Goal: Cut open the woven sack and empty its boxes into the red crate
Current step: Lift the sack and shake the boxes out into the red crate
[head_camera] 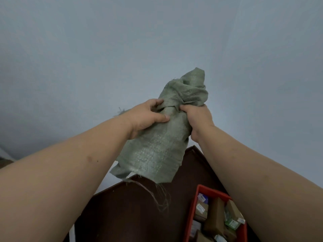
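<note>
2 hands hold 1 green woven sack aloft above the dark table: left hand and right hand curl their fingers into its cloth. 1 red crate holds several boxes; exact count unclear.

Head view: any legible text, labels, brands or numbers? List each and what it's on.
No text can be read.
Boxes in the red crate: several carry white or green labels, and one has a blue-and-white label; the print is too small and blurred to read.
Woven sack, gripped by the left hand and the right hand: no print visible.
Dark table and wall: no text.
</note>
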`<state>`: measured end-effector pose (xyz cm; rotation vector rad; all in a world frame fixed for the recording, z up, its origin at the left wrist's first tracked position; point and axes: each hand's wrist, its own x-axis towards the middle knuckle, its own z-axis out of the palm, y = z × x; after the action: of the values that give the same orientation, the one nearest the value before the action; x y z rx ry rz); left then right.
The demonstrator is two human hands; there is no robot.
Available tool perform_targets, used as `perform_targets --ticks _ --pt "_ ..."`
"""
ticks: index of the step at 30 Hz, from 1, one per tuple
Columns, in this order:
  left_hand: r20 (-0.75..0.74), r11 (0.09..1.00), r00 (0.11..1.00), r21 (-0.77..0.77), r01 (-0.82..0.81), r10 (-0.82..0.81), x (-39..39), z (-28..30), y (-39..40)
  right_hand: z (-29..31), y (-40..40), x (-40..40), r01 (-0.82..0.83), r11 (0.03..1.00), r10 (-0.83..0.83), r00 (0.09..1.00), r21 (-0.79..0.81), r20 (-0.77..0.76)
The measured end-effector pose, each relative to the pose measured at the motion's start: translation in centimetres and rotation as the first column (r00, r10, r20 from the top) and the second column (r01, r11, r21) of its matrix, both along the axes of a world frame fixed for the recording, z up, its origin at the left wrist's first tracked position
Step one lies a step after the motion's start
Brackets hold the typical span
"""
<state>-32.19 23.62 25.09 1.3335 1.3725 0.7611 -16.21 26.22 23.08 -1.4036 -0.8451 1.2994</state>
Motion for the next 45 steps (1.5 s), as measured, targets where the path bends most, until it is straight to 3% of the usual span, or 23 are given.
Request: perform_targets --ticks 2,3,4,5,8,11,13,16,19,21,24,27,29,30,33,35,38,41,43,45 --pt "-0.396 0.997 0.916 0.073 -0.036 0.062 -0.7 -0.2 0.1 0.0 0.3 0.7 0.103 0.995 -0.103 0.995 0.006 0.015" --pt "-0.537 0.997 0.84 0.06 -0.053 0.077 -1.1 -0.5 0.0 0.0 0.4 1.1 0.135 0.991 -0.135 0.99 0.024 0.028" --pt "-0.589 0.997 0.806 -0.004 -0.083 0.064 -1.5 -0.9 -0.1 0.0 0.5 1.4 0.145 0.988 -0.148 0.987 0.052 0.054" --pt "-0.554 0.988 0.831 -0.102 -0.115 0.039 -1.8 -1.2 -0.3 0.1 0.4 1.6 0.128 0.988 -0.135 0.986 0.083 0.094" --pt "-0.155 0.942 0.984 -0.308 -0.136 0.091 -2.0 -1.9 -0.9 0.6 0.2 1.3 -0.129 0.985 0.104 0.973 0.113 0.204" --pt "0.189 0.942 0.948 -0.27 -0.199 0.255 -2.1 -1.9 -0.7 1.3 -0.2 0.7 -0.472 0.881 0.459 0.837 -0.032 0.298" --pt "0.27 0.945 0.915 -0.218 -0.244 0.299 -2.7 -2.1 -0.4 1.9 -0.3 0.7 -0.577 0.802 0.591 0.73 -0.154 0.342" --pt "0.113 0.979 0.973 -0.057 -0.195 0.2 -3.7 -2.4 -0.7 2.5 -0.5 1.1 -0.614 0.741 0.658 0.58 -0.273 0.48" --pt "-0.182 0.986 0.983 0.162 0.041 -0.011 -3.6 -2.5 -0.9 2.5 -0.7 0.7 -0.631 0.694 0.665 0.377 -0.347 0.645" --pt "-0.242 0.976 0.965 0.165 0.141 -0.099 -3.2 -2.5 -1.1 2.2 -0.7 0.4 -0.638 0.68 0.667 0.334 -0.361 0.666" --pt "-0.165 0.996 0.986 0.075 0.049 -0.036 -3.6 -3.1 -0.9 1.3 -0.3 0.3 -0.645 0.702 0.568 0.249 -0.303 0.784" --pt "-0.084 0.994 0.99 0.001 -0.113 0.112 -4.4 -3.7 -0.5 0.1 -0.2 0.7 -0.611 0.771 0.445 0.319 -0.178 0.837" --pt "0.013 0.978 0.981 -0.08 -0.194 0.195 -5.1 -4.0 -0.3 -0.2 -0.2 1.1 -0.627 0.758 0.477 0.342 -0.182 0.809" --pt "0.057 0.967 0.97 -0.117 -0.227 0.235 -5.5 -4.1 -0.3 -0.2 -0.3 1.3 -0.65 0.72 0.538 0.299 -0.245 0.788" --pt "0.174 0.927 0.919 -0.2 -0.318 0.353 -6.6 -4.2 -0.2 0.2 -0.7 2.0 -0.663 0.566 0.683 0.045 -0.49 0.729" --pt "0.244 0.882 0.858 -0.267 -0.389 0.452 -6.9 -4.2 -0.2 0.2 -0.9 2.1 -0.651 0.539 0.68 -0.039 -0.535 0.732" --pt "0.271 0.798 0.789 -0.448 -0.403 0.551 -6.8 -3.9 -0.2 -0.3 -1.3 1.4 -0.655 0.594 0.571 -0.066 -0.467 0.818" --pt "0.164 0.757 0.828 -0.529 -0.385 0.536 -6.1 -3.5 -0.7 -1.1 -1.2 1.0 -0.665 0.665 0.391 -0.078 -0.34 0.917" --pt "0.11 0.804 0.868 -0.449 -0.39 0.483 -6.3 -3.6 -0.7 -1.2 -1.0 1.1 -0.666 0.687 0.347 -0.051 -0.291 0.936" --pt "0.0 0.902 0.934 -0.257 -0.346 0.358 -6.7 -3.5 -0.5 -0.9 -0.6 1.4 -0.653 0.704 0.385 0.019 -0.28 0.923"
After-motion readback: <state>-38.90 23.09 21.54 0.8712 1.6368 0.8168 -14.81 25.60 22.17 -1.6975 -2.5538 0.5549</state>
